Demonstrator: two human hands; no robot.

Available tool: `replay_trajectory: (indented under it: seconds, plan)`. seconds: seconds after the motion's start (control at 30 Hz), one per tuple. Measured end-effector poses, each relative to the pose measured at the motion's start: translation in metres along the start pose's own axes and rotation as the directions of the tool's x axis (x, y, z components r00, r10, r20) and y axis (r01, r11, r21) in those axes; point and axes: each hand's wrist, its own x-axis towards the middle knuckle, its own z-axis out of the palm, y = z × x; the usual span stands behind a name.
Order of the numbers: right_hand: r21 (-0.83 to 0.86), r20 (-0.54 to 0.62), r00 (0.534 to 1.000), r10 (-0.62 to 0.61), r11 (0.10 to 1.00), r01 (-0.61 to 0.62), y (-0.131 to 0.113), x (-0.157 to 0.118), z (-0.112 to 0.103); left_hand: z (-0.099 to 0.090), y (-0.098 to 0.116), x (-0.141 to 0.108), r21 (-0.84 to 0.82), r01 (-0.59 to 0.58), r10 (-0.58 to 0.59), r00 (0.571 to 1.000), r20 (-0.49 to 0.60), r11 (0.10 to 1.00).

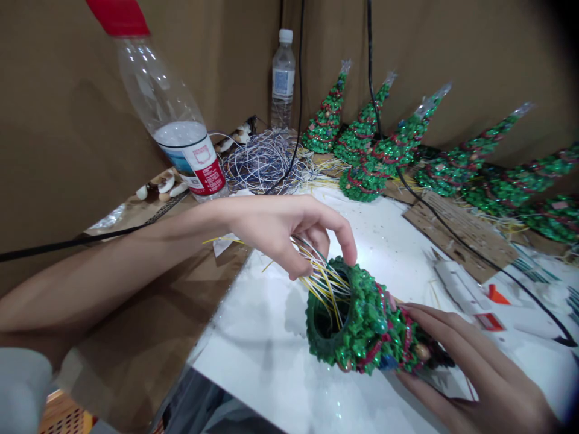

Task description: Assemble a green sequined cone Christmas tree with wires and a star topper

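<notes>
Two bottles [181, 129], several trees beyond my tree [366, 325]; right hand [470, 367] cradles it, left hand [280, 232] pinches its wires [323, 280].

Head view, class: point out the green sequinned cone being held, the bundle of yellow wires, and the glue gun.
green sequinned cone [362, 328], head view, its sequinned side.
bundle of yellow wires [326, 284], head view, mid-length above the cone's opening.
glue gun [465, 289], head view, its white body.

Sequinned tree cone [362, 328] between fingers of both hands: glittery green, bumpy, red bead trim. Thin yellow wires [323, 280] at left fingertips: smooth, plastic-coated. White sheet [271, 337] below: glossy. Cardboard wall [67, 120]: matt brown.
</notes>
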Motion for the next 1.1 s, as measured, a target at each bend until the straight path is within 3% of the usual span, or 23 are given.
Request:
replay_trajectory:
  seconds: [0.6,1.1]
  plan:
    - [0.003,0.004,1.000,0.021,1.000,-0.021,0.0022,-0.0044,0.0010,0.0001,-0.0011,0.0001,0.044,-0.021,0.021,1.000,-0.007,0.999]
    - [0.016,0.001,0.999,0.038,0.999,-0.038,0.0021,-0.0052,0.0012,0.0011,0.0002,0.0014,-0.065,0.009,-0.008,1.000,0.015,0.998]
